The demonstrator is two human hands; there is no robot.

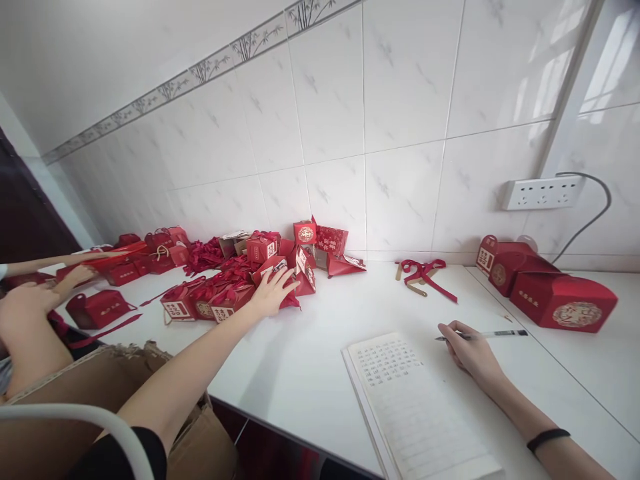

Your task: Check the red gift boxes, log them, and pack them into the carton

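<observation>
The right hand (467,353) is gripping a pen (503,333), fingers wrapped around its barrel, over the counter (305,360) just right of a notebook (425,413). The pen's long axis is running left to right, its tip pointing left towards the page without touching it. The notebook is lying open and slanting, its long axis running from upper left to lower right, its written end facing the tiled wall (405,193).

The left hand (273,293) is resting over a cluster of red boxes (197,300), its fingers standing apart; the palm is hiding what lies beneath. Loose ribbons (430,277) are lying near the wall, between that cluster and two red boxes (560,300) below a power strip (545,192). At far left, a co-worker's hand (80,277) is hovering among further boxes.

A cardboard carton (205,440) is sitting below the left forearm, and a pale curved bar (95,417) is crossing in front. The bottom edge is cutting off the notebook; its handwriting is looking too small to read.
</observation>
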